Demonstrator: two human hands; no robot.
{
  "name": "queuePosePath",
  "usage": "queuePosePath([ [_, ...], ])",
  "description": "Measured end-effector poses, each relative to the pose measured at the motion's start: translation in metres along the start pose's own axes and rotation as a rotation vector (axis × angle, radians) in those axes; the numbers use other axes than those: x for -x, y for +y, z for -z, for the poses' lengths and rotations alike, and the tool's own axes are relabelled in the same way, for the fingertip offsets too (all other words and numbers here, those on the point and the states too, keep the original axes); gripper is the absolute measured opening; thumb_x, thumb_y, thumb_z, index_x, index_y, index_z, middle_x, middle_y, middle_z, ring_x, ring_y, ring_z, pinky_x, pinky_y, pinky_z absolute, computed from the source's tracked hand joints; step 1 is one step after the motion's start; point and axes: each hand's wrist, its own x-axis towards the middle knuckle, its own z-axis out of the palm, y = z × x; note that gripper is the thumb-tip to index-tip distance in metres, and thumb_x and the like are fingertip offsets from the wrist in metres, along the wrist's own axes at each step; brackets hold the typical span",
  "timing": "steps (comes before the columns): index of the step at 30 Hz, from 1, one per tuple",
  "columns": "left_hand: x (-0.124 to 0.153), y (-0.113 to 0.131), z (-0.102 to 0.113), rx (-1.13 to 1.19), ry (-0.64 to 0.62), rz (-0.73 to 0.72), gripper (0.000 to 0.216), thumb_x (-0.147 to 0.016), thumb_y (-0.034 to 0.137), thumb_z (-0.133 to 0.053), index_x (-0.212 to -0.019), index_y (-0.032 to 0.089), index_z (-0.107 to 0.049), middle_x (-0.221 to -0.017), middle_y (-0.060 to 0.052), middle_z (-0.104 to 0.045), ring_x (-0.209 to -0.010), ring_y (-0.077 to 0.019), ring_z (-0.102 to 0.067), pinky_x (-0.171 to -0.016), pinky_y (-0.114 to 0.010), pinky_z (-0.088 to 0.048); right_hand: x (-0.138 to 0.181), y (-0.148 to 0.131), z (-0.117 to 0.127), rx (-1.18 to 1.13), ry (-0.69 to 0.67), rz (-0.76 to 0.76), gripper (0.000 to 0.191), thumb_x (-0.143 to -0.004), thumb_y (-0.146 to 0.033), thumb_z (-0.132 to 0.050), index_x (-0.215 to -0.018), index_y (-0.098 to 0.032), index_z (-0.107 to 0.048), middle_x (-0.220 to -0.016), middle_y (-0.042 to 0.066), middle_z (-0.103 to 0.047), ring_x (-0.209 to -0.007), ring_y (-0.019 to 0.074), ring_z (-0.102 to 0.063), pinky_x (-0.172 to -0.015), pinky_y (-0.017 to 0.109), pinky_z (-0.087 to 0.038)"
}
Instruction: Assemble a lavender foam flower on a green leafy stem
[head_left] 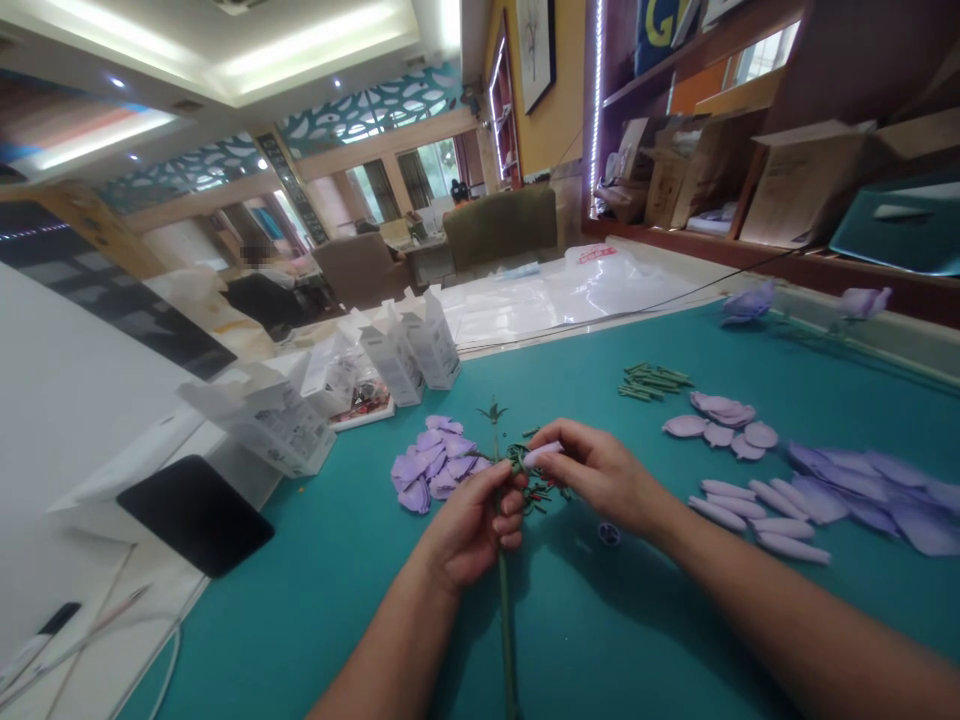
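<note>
My left hand (480,520) is closed around a long green artificial flower stem (507,620), whose lower end runs down toward the bottom of the view. Between the fingertips of my right hand (589,465) is a small pale purple flower bud (541,455), held against green parts at my left fingertips. A leafy green tip (493,412) rises just beyond my left hand. Small dark green pieces lie on the table behind and between my hands, partly hidden. Left of my hands is a heap of purple petals (431,465).
On the green table mat (337,620), right of my arm, lie pale purple buds (765,515), round petals (720,425), larger petals (877,490) and green tubes (651,380). White boxes (409,350) and a black tablet-like slab (196,515) stand left. Finished-looking purple flowers (750,302) lie at back right.
</note>
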Motion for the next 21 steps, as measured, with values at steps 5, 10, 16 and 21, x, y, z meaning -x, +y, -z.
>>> queuePosePath([
  [5,-0.0009,-0.0010,-0.0001,0.002,0.000,0.018,0.033,-0.096,0.023,-0.042,-0.069,0.011,-0.057,-0.047,0.007,-0.037,-0.033,-0.0012,-0.023,-0.033,-0.013,-0.019,0.0003,0.0003,-0.0009,-0.010,-0.023,0.007,0.018,-0.082,-0.037,-0.059,-0.086,-0.019,-0.062,-0.065,-0.003,-0.055,-0.060,0.0127,-0.048,-0.056,0.026,-0.039],
  [10,-0.0012,-0.0014,0.0006,-0.020,-0.022,-0.007,0.025,-0.090,0.022,-0.055,-0.068,0.010,-0.056,-0.046,0.008,-0.035,-0.034,0.0000,-0.021,-0.034,-0.011,-0.017,0.0005,-0.0016,-0.0019,-0.013,-0.004,0.021,0.013,-0.080,-0.031,-0.060,-0.084,-0.019,-0.061,-0.066,-0.003,-0.058,-0.061,0.0123,-0.050,-0.058,0.025,-0.040],
  [16,-0.0016,-0.0007,0.0024,-0.058,-0.071,-0.040,0.035,-0.064,0.028,-0.084,-0.064,0.012,-0.053,-0.047,0.010,-0.037,-0.036,0.0013,-0.020,-0.033,-0.011,-0.019,-0.0001,-0.0047,-0.0030,-0.030,0.017,0.045,0.008,-0.078,-0.027,-0.060,-0.081,-0.020,-0.060,-0.067,-0.003,-0.057,-0.065,0.0131,-0.052,-0.058,0.024,-0.041],
  [21,-0.0011,-0.0015,0.0011,-0.068,-0.031,-0.053,0.037,-0.064,0.029,-0.084,-0.061,0.013,-0.051,-0.047,0.010,-0.036,-0.037,0.0010,-0.021,-0.033,-0.011,-0.020,0.0003,-0.0060,-0.0047,-0.018,0.028,0.036,0.005,-0.078,-0.024,-0.061,-0.081,-0.020,-0.061,-0.068,-0.003,-0.058,-0.064,0.0127,-0.054,-0.058,0.023,-0.042],
])
